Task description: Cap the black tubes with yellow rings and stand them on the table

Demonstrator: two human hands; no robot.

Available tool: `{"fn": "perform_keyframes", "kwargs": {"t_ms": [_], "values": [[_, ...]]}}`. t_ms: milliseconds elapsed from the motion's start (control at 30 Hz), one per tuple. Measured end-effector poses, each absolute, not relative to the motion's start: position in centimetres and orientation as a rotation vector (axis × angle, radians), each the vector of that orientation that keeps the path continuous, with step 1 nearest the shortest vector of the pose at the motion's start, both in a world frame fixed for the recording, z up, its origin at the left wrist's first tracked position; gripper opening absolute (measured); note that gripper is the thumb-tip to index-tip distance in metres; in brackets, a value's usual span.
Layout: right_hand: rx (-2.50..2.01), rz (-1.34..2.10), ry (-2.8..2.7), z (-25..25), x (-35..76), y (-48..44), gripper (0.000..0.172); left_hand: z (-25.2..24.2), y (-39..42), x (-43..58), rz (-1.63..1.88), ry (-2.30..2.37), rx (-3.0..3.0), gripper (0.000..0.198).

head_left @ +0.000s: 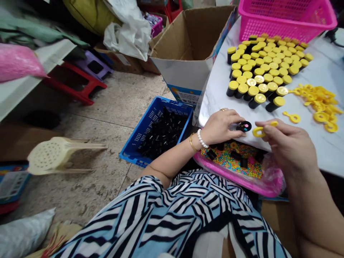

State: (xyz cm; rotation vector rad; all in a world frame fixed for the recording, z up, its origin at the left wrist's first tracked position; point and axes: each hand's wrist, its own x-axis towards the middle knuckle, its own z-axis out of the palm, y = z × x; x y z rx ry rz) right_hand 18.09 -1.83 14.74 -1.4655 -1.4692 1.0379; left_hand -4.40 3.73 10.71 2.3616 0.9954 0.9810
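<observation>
My left hand [224,123] is closed around a small black tube [244,126] lying on its side at the table's near edge. The tube's open end faces right, with bits of pink and blue inside. Just right of it, my right hand [291,143] pinches a yellow plastic piece with a ring end [258,132], apart from the tube. A similar yellow ring piece [291,117] lies on the table beyond. Farther back stand many black tubes with yellow caps [264,68], packed upright. Beside them is a heap of yellow ring pieces [319,104].
A pink tray [212,168] of colourful beads and loose black tubes sits below the table edge. On the floor at left is a blue crate [156,104] of black tubes, near a cardboard box [185,68]. A pink basket [287,30] stands at the back.
</observation>
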Motion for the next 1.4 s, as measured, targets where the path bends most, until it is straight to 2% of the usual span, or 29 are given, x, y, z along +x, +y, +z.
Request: {"fn": "perform_keyframes", "kwargs": {"t_ms": [100, 200, 333, 600, 833, 1067, 1200, 1333, 1400], "values": [[-1.466, 1.345, -1.226, 14.8, 16.8, 0.9, 0.04, 10.4, 3.8, -4.3, 0.995, 1.016, 2.372, 0.035], [-1.482, 1.426, -1.083, 14.6, 16.0, 1.7, 0.051, 10.2, 3.8, -4.3, 0.999, 0.998, 2.393, 0.036], [-1.486, 1.466, -1.039, 14.7, 15.5, 1.3, 0.045, 10.2, 3.8, -4.2, 0.979, 1.001, 2.388, 0.034], [-1.502, 1.279, -1.091, 14.8, 14.3, 0.8, 0.033, 10.9, 3.8, -4.2, 0.882, 1.017, 2.399, 0.034], [-1.523, 1.117, -1.143, 14.5, 13.5, -0.1, 0.046, 11.8, 3.0, -4.3, 0.878, 1.023, 2.378, 0.029], [-1.495, 1.18, -1.121, 14.3, 13.7, 0.2, 0.042, 14.2, 2.5, -4.1, 0.76, 0.998, 1.912, 0.041], [-1.494, 1.061, -1.199, 13.6, 13.9, 0.3, 0.044, 13.4, 2.8, -3.3, 0.813, 1.012, 1.917, 0.042], [-1.488, 1.122, -1.216, 12.9, 14.0, 0.5, 0.048, 11.7, 2.2, -3.0, 0.97, 1.038, 1.996, 0.028], [-1.484, 1.144, -1.227, 12.8, 14.2, 0.8, 0.051, 10.9, 2.1, -2.8, 1.121, 1.026, 2.061, 0.041]]}}
